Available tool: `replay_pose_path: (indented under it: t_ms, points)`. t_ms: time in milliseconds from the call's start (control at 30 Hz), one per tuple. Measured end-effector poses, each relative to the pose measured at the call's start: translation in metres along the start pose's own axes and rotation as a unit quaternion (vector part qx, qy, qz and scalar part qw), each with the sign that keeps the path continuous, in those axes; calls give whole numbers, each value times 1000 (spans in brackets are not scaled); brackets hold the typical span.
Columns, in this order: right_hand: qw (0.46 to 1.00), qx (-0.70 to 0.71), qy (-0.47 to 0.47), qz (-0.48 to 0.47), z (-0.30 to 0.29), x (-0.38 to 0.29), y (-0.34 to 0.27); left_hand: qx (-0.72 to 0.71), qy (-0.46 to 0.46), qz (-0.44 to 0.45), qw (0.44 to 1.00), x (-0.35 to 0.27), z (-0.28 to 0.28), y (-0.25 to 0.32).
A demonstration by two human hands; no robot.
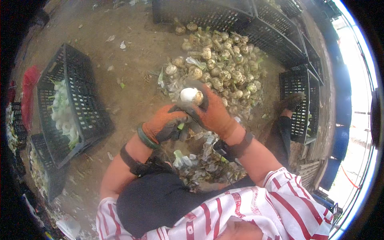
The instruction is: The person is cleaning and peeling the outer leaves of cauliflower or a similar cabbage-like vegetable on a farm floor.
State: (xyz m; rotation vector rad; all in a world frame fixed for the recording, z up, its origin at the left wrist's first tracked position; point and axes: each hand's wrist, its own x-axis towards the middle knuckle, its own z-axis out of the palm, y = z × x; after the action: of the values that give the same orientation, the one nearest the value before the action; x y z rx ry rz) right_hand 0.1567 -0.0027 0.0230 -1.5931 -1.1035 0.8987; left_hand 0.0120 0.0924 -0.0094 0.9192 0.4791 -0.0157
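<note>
In front of me, my right hand (214,109), in an orange glove with a dark palm, is closed around an onion-like bulb (191,96). One side of the bulb is smooth white and the other still carries brown, soiled skin. Close below it, my left hand (165,124), gloved the same way, has its fingers curled around a green stalk (181,126). The hands meet, and the overlap hides whether the stalk joins the bulb. Just beyond them, a heap of soiled bulbs (225,70) lies on the dirt floor, some with short cut stems.
Peeled skins (207,162) litter the ground between my legs. At left, a black plastic crate (87,90) holds white bulbs (64,114) with green stems, beside a red mesh sack (29,96). More black crates (270,36) line the back right. My foot (294,100) is against another crate (295,129).
</note>
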Motion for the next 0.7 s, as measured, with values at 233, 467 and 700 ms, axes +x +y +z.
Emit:
replay_pose_path:
  t_ms: [233, 467, 700]
  points:
    - [963, -256, 78, -21, -5, 5, 35, 423, -14, 253, 870, 5, -9, -11]
    - [968, 117, 151, 164, -29, 9, 35, 325, 65, 189, 924, 3, -18, -22]
    - [990, 77, 110, 44, -17, 1, 17, 52, 72, -8, 996, -3, 4, 0]
